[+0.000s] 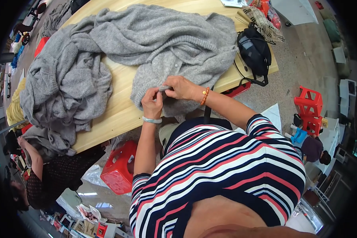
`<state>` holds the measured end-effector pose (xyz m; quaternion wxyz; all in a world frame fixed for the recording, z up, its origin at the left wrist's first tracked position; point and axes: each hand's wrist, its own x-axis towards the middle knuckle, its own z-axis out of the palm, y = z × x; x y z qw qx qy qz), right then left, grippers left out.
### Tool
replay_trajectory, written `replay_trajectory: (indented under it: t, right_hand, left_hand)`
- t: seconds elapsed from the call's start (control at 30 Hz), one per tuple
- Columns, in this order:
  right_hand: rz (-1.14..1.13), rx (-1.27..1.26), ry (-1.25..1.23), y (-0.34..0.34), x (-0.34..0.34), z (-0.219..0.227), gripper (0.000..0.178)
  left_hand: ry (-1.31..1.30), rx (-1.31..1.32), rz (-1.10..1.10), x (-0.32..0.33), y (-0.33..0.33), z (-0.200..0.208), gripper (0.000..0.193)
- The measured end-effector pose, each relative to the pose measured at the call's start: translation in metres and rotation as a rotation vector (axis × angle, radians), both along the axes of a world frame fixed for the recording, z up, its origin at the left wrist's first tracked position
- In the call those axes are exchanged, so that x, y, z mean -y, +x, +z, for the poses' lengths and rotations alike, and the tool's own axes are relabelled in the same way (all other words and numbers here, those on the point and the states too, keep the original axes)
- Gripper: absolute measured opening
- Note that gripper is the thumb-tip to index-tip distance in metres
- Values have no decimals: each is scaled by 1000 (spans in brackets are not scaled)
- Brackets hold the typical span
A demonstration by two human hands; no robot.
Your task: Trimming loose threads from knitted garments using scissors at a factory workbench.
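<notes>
A grey knitted cardigan [158, 73] lies bunched at the table's near edge, with small buttons along its front. My left hand [152, 101] pinches a bit of its edge between thumb and fingers. Right beside it, my right hand [178, 88] is closed on the same small fold of knit, so the fingertips of both hands nearly meet. Whether a button or a thread lies between the fingers is too small to tell. Part of the cardigan hangs over the edge toward my lap.
More grey knitwear [67, 79] is heaped on the left of the wooden table [119, 79]. A black bag [254, 51] and a checked cloth [263, 23] are at the right end. Red stools [121, 168] stand nearby. Another person [55, 174] handles knitwear at the left.
</notes>
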<state>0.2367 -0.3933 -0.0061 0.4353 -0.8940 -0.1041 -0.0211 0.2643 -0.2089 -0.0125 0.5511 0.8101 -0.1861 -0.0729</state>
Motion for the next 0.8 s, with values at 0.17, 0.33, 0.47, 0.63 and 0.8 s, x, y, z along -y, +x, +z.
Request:
replay_trajectory:
  t: [0.17,0.33,0.47,0.63,0.8]
  right_hand:
    - [44,-107,14,7,5,14,27]
    - [11,-163,90,13,6,13,24]
    - [-56,-239,138,10,4,14,24]
    - [-156,-631,463,7,8,2,21]
    - [-136,-636,398,10,6,9,20]
  left_hand:
    - [-130,-155,108,3,3,-18,10]
    - [-270,-353,146,8,8,-18,9]
    - [-247,-344,171,10,7,-18,8]
    - [-214,-348,148,9,2,-24,7]
    - [-191,-341,140,8,2,-28,7]
